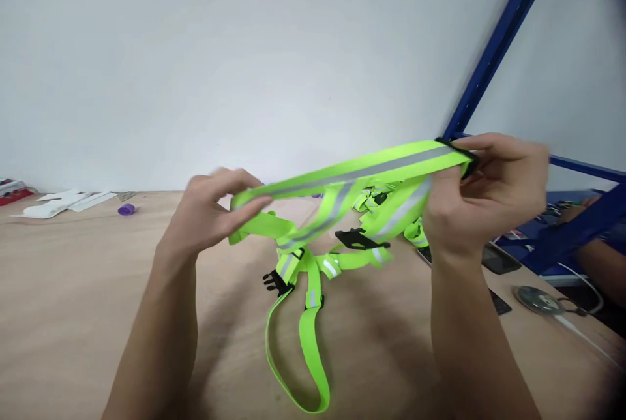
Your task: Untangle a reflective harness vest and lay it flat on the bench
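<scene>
A neon-yellow reflective harness with grey stripes is stretched between my two hands above the table. My left hand pinches one end of a strap between thumb and fingers. Over on the right, my right hand is closed on the other end, by a black slide buckle. A black side-release buckle hangs below from the webbing, and a long strap loop droops toward the table's near side. Another black buckle piece shows on the straps in the middle. Behind the harness lies more neon webbing, partly hidden.
The wooden table meets a white wall. At left lie a purple cap and white paper pieces. Blue metal framing stands at right, near a round transparent disc with a cable. Another person's arm shows behind the frame.
</scene>
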Available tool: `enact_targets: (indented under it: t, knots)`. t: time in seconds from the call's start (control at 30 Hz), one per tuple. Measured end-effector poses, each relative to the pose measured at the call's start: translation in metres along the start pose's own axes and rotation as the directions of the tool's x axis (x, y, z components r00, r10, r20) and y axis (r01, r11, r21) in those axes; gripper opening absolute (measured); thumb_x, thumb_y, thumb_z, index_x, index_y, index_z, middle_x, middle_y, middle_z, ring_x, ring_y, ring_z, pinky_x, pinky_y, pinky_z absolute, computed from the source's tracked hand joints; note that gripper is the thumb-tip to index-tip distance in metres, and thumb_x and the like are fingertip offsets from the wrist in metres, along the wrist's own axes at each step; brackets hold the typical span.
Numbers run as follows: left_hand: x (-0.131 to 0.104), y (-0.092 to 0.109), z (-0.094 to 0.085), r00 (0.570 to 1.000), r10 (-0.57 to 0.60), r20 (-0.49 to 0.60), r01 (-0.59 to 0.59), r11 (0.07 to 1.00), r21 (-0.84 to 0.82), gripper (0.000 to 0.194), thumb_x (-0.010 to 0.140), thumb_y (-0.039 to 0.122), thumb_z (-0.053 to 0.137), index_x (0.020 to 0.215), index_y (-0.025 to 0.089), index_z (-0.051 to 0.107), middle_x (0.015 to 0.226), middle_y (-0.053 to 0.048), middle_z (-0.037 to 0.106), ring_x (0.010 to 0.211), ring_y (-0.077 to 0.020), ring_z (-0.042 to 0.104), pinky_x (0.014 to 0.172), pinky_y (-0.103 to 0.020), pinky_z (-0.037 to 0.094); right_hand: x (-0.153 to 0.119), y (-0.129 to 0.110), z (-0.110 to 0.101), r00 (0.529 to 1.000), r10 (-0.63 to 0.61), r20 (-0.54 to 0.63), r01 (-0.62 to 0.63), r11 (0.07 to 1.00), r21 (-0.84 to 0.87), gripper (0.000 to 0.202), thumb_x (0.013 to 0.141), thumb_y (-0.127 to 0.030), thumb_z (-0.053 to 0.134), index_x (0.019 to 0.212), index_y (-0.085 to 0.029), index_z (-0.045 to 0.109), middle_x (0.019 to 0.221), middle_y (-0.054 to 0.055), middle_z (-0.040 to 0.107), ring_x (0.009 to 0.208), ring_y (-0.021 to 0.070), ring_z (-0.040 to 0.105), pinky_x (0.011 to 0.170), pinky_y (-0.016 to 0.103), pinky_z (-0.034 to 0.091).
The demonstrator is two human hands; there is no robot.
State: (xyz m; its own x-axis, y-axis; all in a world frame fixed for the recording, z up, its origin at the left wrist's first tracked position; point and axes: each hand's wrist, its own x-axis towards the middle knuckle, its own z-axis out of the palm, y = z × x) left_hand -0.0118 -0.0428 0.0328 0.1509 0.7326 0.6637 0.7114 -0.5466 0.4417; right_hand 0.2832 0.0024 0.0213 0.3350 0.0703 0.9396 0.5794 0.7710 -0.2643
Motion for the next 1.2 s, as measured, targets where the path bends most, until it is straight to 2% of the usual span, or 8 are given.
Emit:
enact_targets:
  t: [0.1, 0.2, 0.3, 0.47, 0.63, 0.8, 1.03, 1.2]
  knots:
    - [0.0, 0.006, -0.005, 0.817, -0.006, 0.577, 0.161, 0.963, -0.218, 0.02, 0.08, 0.041, 0.073, 0.073, 0.023, 0.07, 0.06, 0.0, 0.063, 0.053, -0.0157, 0.056, 0.048, -0.026, 0.042, 0.007, 0.003, -0.001, 0.989, -0.068, -0.13, 0.077, 0.995, 0.066, 0.022, 0.081, -0.003, 0.057, 0.087, -0.023, 0.065, 0.087, 0.004, 0.051, 0.075, 0.0185, 0.055, 0.063, 0.033, 0.043]
    - [0.002, 0.008, -0.005, 0.657, -0.003, 0.754, 0.206, 0.963, -0.176, 0.015, 0.078, 0.037, 0.073, 0.079, 0.022, 0.072, 0.063, 0.002, 0.063, 0.054, -0.0145, 0.056, 0.047, -0.023, 0.04, 0.012, 0.01, -0.004, 0.979, -0.063, -0.195, 0.083, 0.992, 0.095, 0.022, 0.079, -0.002, 0.057, 0.085, -0.022, 0.065, 0.087, 0.004, 0.05, 0.077, 0.0175, 0.055, 0.066, 0.033, 0.043]
    - [0.004, 0.005, -0.002, 0.764, -0.101, 0.638, 0.114, 0.993, 0.022, 0.007, 0.078, 0.028, 0.065, 0.075, 0.022, 0.064, 0.064, 0.004, 0.057, 0.055, -0.0136, 0.052, 0.048, -0.023, 0.035, 0.012, 0.019, -0.007, 0.981, -0.039, -0.192, 0.072, 0.984, 0.166, 0.021, 0.082, -0.004, 0.057, 0.086, -0.023, 0.065, 0.09, 0.004, 0.05, 0.085, 0.0199, 0.058, 0.07, 0.034, 0.046]
    - [0.007, -0.002, 0.002, 0.987, -0.111, 0.112, 0.086, 0.974, 0.208, 0.012, 0.078, 0.02, 0.054, 0.087, 0.024, 0.061, 0.07, 0.002, 0.059, 0.061, -0.0157, 0.051, 0.057, -0.026, 0.039, 0.008, 0.025, -0.01, 0.988, 0.066, -0.14, -0.048, 0.99, 0.13, 0.014, 0.087, -0.015, 0.059, 0.095, -0.025, 0.066, 0.097, 0.006, 0.054, 0.103, 0.028, 0.062, 0.073, 0.035, 0.051]
    - [0.008, -0.012, 0.002, 0.97, -0.109, -0.218, 0.15, 0.971, 0.185, 0.029, 0.078, 0.02, 0.06, 0.106, 0.026, 0.067, 0.1, -0.003, 0.072, 0.074, -0.0185, 0.062, 0.065, -0.028, 0.047, 0.009, 0.029, -0.011, 0.994, 0.099, -0.044, -0.092, 0.986, 0.139, 0.017, 0.089, -0.023, 0.058, 0.101, -0.027, 0.07, 0.104, 0.008, 0.061, 0.113, 0.0356, 0.06, 0.075, 0.042, 0.053]
    - [0.011, -0.027, 0.0, 0.913, -0.306, -0.272, 0.342, 0.935, 0.096, 0.017, 0.089, 0.029, 0.053, 0.086, 0.023, 0.068, 0.061, 0.001, 0.066, 0.057, -0.0169, 0.062, 0.058, -0.028, 0.046, 0.011, 0.027, -0.009, 0.964, 0.194, 0.184, -0.24, 0.93, 0.278, 0.017, 0.08, -0.015, 0.066, 0.089, -0.026, 0.073, 0.093, 0.006, 0.069, 0.093, 0.0282, 0.067, 0.077, 0.042, 0.054]
    - [0.013, -0.028, -0.006, 0.869, -0.445, -0.216, 0.271, 0.794, -0.545, 0.026, 0.089, 0.05, 0.062, 0.089, 0.024, 0.061, 0.069, 0.002, 0.067, 0.051, -0.0147, 0.066, 0.045, -0.026, 0.044, 0.01, 0.019, -0.015, 0.671, 0.33, 0.664, -0.65, 0.692, 0.313, 0.013, 0.081, -0.027, 0.07, 0.094, -0.024, 0.069, 0.077, 0.002, 0.072, 0.07, 0.0224, 0.072, 0.06, 0.034, 0.056]
    - [0.014, -0.021, -0.008, 0.89, -0.343, -0.301, 0.08, 0.766, -0.637, 0.027, 0.089, 0.055, 0.063, 0.093, 0.03, 0.057, 0.098, -0.002, 0.072, 0.1, -0.025, 0.07, 0.07, -0.038, 0.06, 0.013, 0.02, -0.022, 0.299, 0.158, 0.941, -0.819, 0.548, 0.169, 0.024, 0.082, -0.04, 0.07, 0.098, -0.022, 0.067, 0.067, 0.001, 0.071, 0.049, 0.018, 0.064, 0.044, 0.028, 0.048]
